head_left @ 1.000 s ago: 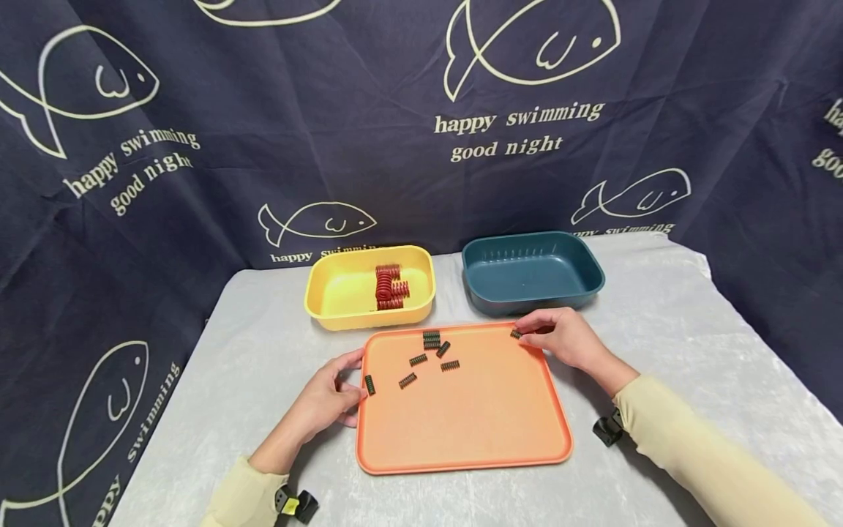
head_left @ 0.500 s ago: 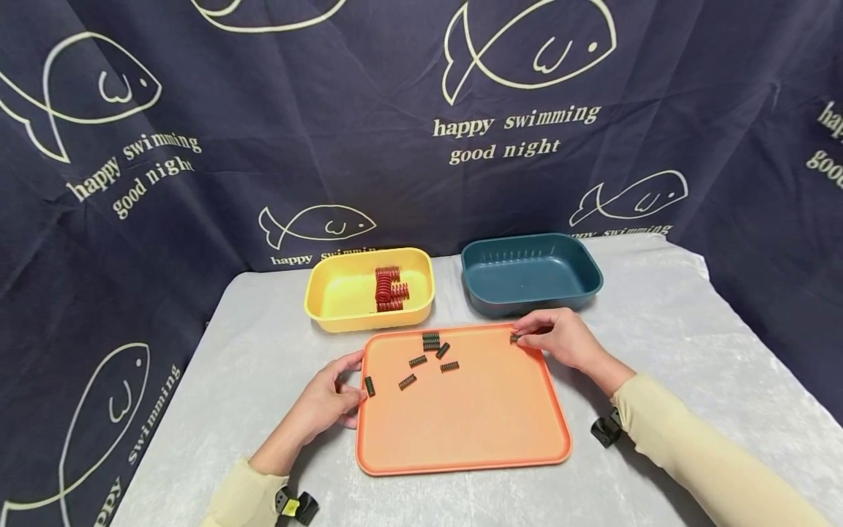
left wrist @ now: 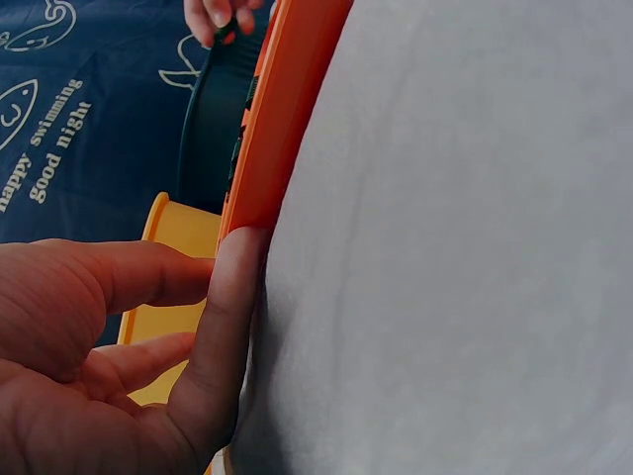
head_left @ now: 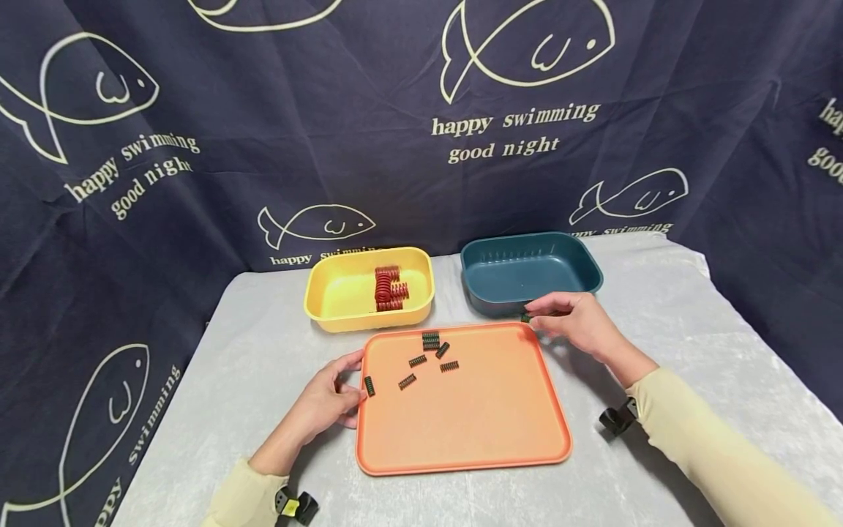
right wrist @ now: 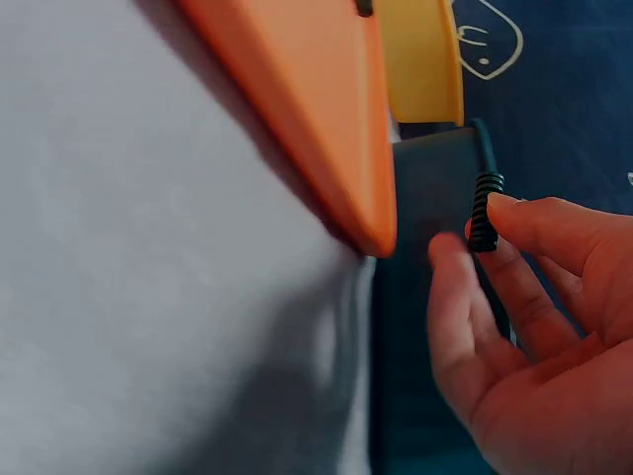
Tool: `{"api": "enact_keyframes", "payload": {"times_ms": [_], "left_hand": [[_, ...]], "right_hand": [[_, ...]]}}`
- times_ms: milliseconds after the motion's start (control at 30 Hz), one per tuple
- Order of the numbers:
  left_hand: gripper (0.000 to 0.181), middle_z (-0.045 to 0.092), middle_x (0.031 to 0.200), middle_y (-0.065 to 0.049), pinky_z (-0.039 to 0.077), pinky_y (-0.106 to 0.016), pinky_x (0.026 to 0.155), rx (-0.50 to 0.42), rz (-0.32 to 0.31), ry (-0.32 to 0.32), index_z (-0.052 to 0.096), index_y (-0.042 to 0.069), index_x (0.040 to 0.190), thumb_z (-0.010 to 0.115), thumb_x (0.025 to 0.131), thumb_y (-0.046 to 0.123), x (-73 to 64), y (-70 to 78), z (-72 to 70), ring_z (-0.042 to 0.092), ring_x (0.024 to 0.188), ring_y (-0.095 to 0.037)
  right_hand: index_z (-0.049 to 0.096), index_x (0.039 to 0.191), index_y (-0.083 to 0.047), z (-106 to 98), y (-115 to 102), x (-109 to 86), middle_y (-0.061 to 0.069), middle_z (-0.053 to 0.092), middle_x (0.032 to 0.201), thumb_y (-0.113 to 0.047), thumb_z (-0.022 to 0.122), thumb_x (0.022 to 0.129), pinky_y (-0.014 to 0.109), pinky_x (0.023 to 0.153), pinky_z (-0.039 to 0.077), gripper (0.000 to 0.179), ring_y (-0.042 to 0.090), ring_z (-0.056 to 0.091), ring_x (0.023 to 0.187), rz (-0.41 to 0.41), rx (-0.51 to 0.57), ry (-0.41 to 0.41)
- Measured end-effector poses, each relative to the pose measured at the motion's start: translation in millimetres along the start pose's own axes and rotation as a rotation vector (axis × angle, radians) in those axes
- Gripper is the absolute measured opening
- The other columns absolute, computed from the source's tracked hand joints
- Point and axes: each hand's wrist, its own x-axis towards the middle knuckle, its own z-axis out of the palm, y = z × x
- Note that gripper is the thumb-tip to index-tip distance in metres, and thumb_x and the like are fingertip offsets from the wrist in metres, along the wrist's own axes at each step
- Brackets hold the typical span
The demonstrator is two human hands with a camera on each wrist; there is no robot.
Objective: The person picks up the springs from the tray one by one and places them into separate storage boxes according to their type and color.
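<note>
My right hand (head_left: 571, 322) pinches a small dark coil spring (right wrist: 485, 213) between thumb and fingertips. It is just past the far right corner of the orange tray (head_left: 474, 417), in front of the dark teal bin (head_left: 530, 304). At the tray's left edge, my left hand (head_left: 329, 391) grips the rim. One dark spring (head_left: 369, 386) lies inside the tray close to that hand. Several more dark springs, among them a loose one (head_left: 450, 366) and a small row (head_left: 431, 341), lie in the tray's far half.
A yellow bin (head_left: 336, 322) with several red springs (head_left: 388, 288) stands behind the tray, left of the teal bin. Light grey cloth (head_left: 658, 329) covers the table. A dark blue fish-print curtain (head_left: 408, 176) hangs behind.
My right hand has lifted a dark spring off the tray's far right corner and moved slightly right and away, toward the teal bin. The left hand has stayed put.
</note>
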Motion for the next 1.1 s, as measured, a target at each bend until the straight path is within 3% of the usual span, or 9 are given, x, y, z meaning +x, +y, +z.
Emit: {"api": "enact_keyframes", "payload": {"times_ms": [200,433,633,833,1000,1100], "left_hand": [[0.073,0.049,0.141,-0.015,0.064,-0.043,0.053,-0.001,0.001,0.003,0.045,0.008,0.155,0.062,0.088,-0.016,-0.5,0.9,0.4,0.066,0.077,-0.021],[0.073,0.049,0.140,-0.015,0.064,-0.044,0.053,0.003,-0.002,0.013,0.046,0.010,0.155,0.062,0.088,-0.016,-0.9,2.0,0.8,0.067,0.079,-0.021],[0.073,0.050,0.140,-0.014,0.064,-0.044,0.053,0.008,0.000,0.017,0.047,0.010,0.155,0.063,0.088,-0.015,-0.7,1.1,0.8,0.067,0.080,-0.021],[0.073,0.050,0.140,-0.014,0.064,-0.044,0.053,0.010,0.000,0.014,0.046,0.009,0.155,0.064,0.088,-0.015,-1.6,0.3,0.3,0.066,0.078,-0.021],[0.073,0.050,0.141,-0.014,0.064,-0.044,0.053,0.003,0.000,0.006,0.046,0.010,0.155,0.065,0.089,-0.014,-2.1,0.6,0.6,0.066,0.079,-0.021],[0.072,0.051,0.141,-0.013,0.064,-0.044,0.052,0.005,-0.001,0.010,0.047,0.010,0.154,0.066,0.089,-0.014,-1.9,1.2,0.9,0.067,0.079,-0.021]], "right_hand": [[0.067,0.122,0.014,-8.8,-12.4,5.9,0.024,0.073,0.110,-0.001,0.079,0.089,0.042,0.073,0.067,0.039,0.021,0.075,0.087,0.034,0.085,-0.017],[0.062,0.124,0.018,-17.7,-23.0,21.7,0.002,0.076,0.105,0.001,0.077,0.090,0.039,0.079,0.065,0.041,0.019,0.075,0.089,0.045,0.197,-0.018],[0.066,0.122,0.016,-21.8,-27.1,42.3,0.002,0.076,0.103,0.005,0.075,0.091,0.035,0.081,0.065,0.035,0.021,0.075,0.092,0.076,0.316,-0.016],[0.060,0.131,0.016,-22.0,-26.8,67.5,0.003,0.076,0.104,-0.001,0.073,0.095,0.035,0.083,0.065,0.042,0.019,0.075,0.095,0.149,0.270,-0.006],[0.059,0.135,0.013,-23.4,-23.3,86.3,0.011,0.074,0.115,-0.003,0.068,0.098,0.037,0.086,0.064,0.041,0.022,0.074,0.101,0.214,0.196,0.004],[0.059,0.135,0.013,-24.4,-19.1,96.6,0.010,0.075,0.108,0.000,0.068,0.098,0.036,0.083,0.065,0.040,0.020,0.075,0.096,0.271,0.174,0.010]]}}
